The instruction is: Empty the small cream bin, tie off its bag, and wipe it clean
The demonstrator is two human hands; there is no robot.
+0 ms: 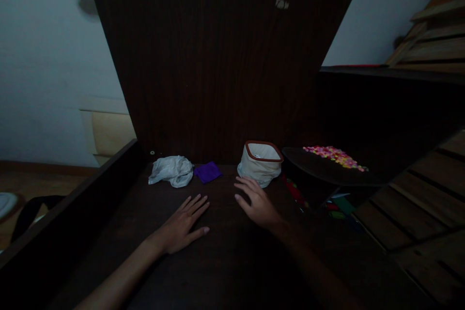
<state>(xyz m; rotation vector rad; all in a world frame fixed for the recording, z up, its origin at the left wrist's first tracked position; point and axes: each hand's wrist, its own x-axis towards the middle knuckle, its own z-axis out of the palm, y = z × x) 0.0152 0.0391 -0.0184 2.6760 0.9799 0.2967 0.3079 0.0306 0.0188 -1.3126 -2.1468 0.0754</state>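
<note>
My left hand [182, 226] lies flat on the dark wooden surface [210, 271], fingers spread and nothing in it. Just in front of a pale fabric basket [258, 167] with a brown rim is my right hand [259, 203], its fingers apart and empty. Whether its fingertips touch the basket I cannot tell. Beyond my left hand lie a crumpled whitish plastic bag [172, 171] and a folded purple cloth [207, 172], side by side near the back panel. Something small and pale shows inside the basket.
A dark corner shelf [308, 162] at the right bears a heap of small pink and yellow pieces [336, 157]. Red and green items [336, 208] sit beneath it. A tall dark panel [218, 68] closes the back; a raised side board [72, 208] runs along the left.
</note>
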